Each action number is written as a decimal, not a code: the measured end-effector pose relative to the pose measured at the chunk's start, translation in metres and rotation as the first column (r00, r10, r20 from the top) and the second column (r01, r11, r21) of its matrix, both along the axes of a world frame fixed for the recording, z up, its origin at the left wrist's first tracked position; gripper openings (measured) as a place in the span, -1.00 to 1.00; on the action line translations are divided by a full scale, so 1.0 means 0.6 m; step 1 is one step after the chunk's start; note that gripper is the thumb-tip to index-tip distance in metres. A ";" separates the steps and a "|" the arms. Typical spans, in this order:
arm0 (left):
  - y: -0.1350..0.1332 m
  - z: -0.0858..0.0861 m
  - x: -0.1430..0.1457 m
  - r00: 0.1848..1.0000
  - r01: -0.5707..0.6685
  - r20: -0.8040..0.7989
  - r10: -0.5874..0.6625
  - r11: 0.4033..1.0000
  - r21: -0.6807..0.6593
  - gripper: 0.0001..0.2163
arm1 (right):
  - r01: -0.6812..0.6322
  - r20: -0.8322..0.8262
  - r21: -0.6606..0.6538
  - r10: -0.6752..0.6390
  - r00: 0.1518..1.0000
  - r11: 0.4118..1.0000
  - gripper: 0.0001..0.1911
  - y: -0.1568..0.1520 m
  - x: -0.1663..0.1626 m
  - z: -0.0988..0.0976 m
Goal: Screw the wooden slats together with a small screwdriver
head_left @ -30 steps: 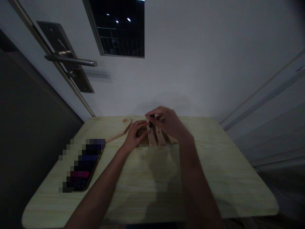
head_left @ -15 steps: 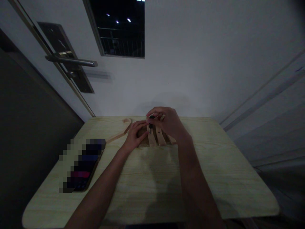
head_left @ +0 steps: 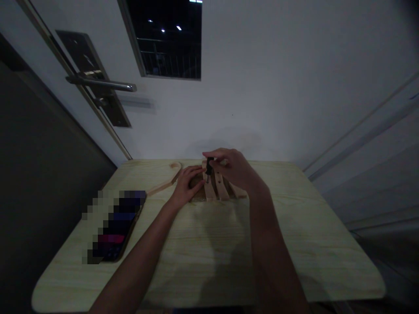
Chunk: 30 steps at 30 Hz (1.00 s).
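My right hand pinches the black handle of a small screwdriver. Its shaft points down, with the tip at a pale curved wooden strip. This strip and similar ones lie across a darker brown wooden piece, and a small dark dot, perhaps a hole or screw, shows on a neighbouring strip. From the left, my left hand holds the wooden assembly, its thumb and fingers spread along the side near the screwdriver tip. Whether the tip sits in a screw is too small to tell.
Left of my hand, a thin wooden piece with a hooked end lies on the pale table. A phone, partly pixelated, rests at the left. Behind the table stands a white door with a metal handle and a dark window.
My right hand has shifted slightly right, with its fingers opened a little around the screwdriver, so more of the black handle shows. My left hand stays on the wooden assembly.
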State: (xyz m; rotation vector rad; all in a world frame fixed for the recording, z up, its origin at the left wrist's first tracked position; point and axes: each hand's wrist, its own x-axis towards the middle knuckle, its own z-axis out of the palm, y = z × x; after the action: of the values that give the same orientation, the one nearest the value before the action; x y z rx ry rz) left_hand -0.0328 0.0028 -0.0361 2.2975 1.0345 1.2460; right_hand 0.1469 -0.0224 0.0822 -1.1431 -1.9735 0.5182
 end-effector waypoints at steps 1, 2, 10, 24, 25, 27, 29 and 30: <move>0.000 0.000 0.000 1.000 0.002 0.002 -0.002 1.000 -0.003 -0.71 | -0.003 0.011 0.001 0.003 1.000 1.000 -0.70 -0.001 0.001 0.000; -0.001 0.001 0.000 1.000 0.003 0.006 -0.003 1.000 -0.005 -0.71 | -0.004 0.018 0.001 0.003 1.000 1.000 -0.68 -0.002 0.002 0.001; 0.001 -0.001 0.001 1.000 0.002 0.027 -0.002 1.000 0.017 -0.70 | 0.030 -0.021 -0.057 -0.032 0.999 0.998 -0.78 -0.002 0.000 0.002; -0.001 -0.004 0.000 1.000 -0.021 0.021 0.020 0.999 0.025 -0.69 | 0.085 0.016 -0.047 -0.085 0.996 0.995 -0.75 -0.005 -0.003 0.002; -0.001 -0.003 0.000 1.000 -0.021 0.018 0.020 1.000 0.018 -0.69 | 0.079 0.022 -0.043 -0.078 0.997 0.996 -0.76 -0.005 -0.003 0.002; -0.001 -0.002 0.000 1.000 -0.013 0.015 0.013 1.000 0.009 -0.69 | 0.058 0.036 -0.031 -0.057 0.998 0.998 -0.79 -0.005 -0.004 0.003; -0.001 0.000 0.000 1.000 -0.002 0.021 0.002 1.000 0.008 -0.69 | 0.030 0.052 -0.029 -0.029 0.998 0.999 -0.81 -0.004 -0.004 0.004; -0.001 0.000 0.000 1.000 0.001 0.024 -0.001 1.000 0.007 -0.70 | 0.021 0.058 -0.031 -0.019 0.998 0.999 -0.82 -0.004 -0.004 0.004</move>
State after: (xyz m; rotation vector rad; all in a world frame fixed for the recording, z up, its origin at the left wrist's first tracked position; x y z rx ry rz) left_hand -0.0328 0.0022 -0.0361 2.2828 1.0225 1.2759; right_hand 0.1443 -0.0246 0.0846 -1.2087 -2.0077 0.5129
